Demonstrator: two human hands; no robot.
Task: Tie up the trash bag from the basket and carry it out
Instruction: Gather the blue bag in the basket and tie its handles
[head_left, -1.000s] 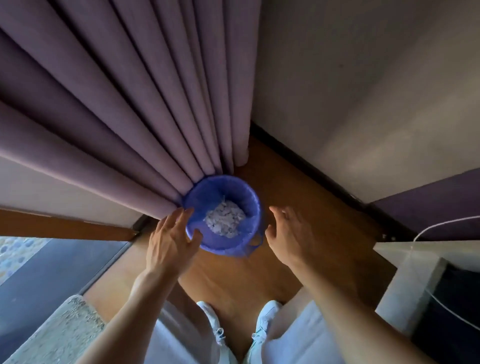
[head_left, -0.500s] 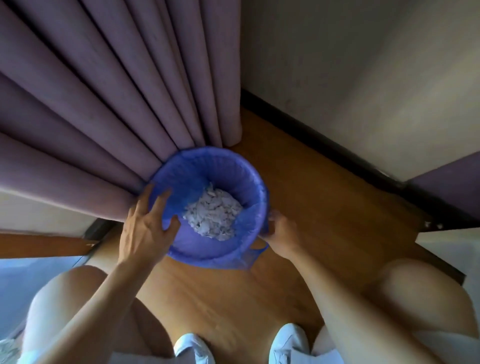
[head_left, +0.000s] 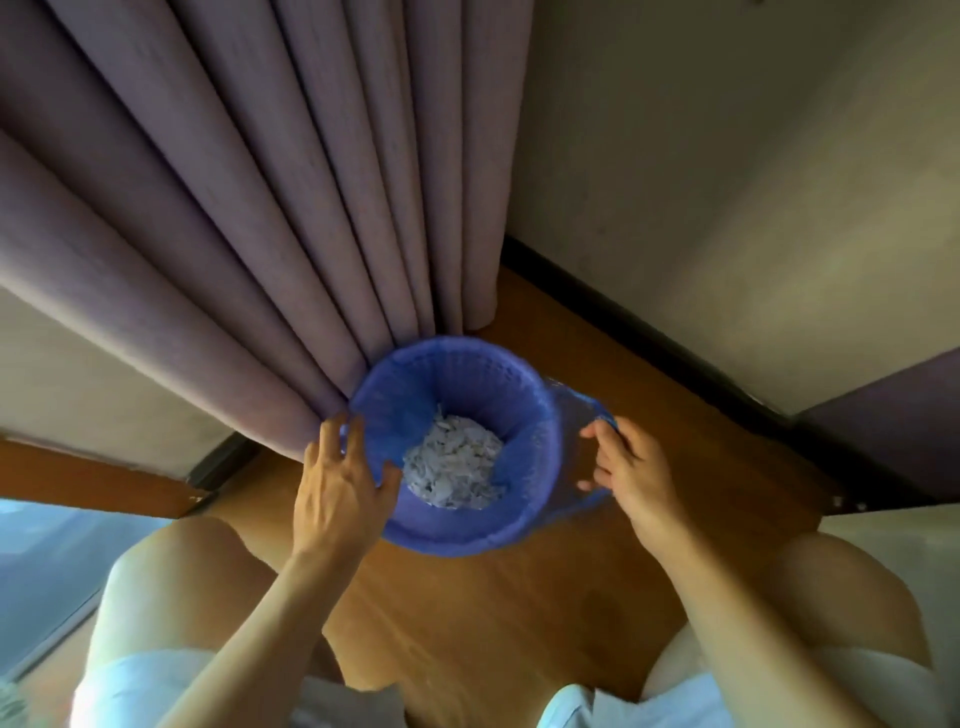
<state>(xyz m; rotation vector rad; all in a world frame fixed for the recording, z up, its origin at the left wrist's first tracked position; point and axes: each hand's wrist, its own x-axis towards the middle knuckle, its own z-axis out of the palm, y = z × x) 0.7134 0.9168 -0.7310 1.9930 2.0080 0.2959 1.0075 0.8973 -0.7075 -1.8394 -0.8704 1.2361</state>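
Observation:
A round basket (head_left: 457, 540) stands on the wooden floor against the curtain, lined with a blue trash bag (head_left: 467, 374). White crumpled scraps (head_left: 454, 470) lie at its bottom. My left hand (head_left: 340, 488) rests on the basket's left rim, thumb hooked inside over the bag's edge, fingers spread outside. My right hand (head_left: 631, 470) is just right of the basket, fingers pinching a loose flap of the bag (head_left: 574, 415) pulled outward off the rim.
Mauve curtain folds (head_left: 270, 234) hang behind and touch the basket's far rim. A beige wall with a dark baseboard (head_left: 649, 332) runs to the right. My bare knees (head_left: 171, 582) flank the wooden floor (head_left: 493, 623) below. A window (head_left: 47, 561) is at lower left.
I have crouched lower and closer. My right hand has pulled a flap of the bag outward from the right rim. My left hand has kept its place on the left rim.

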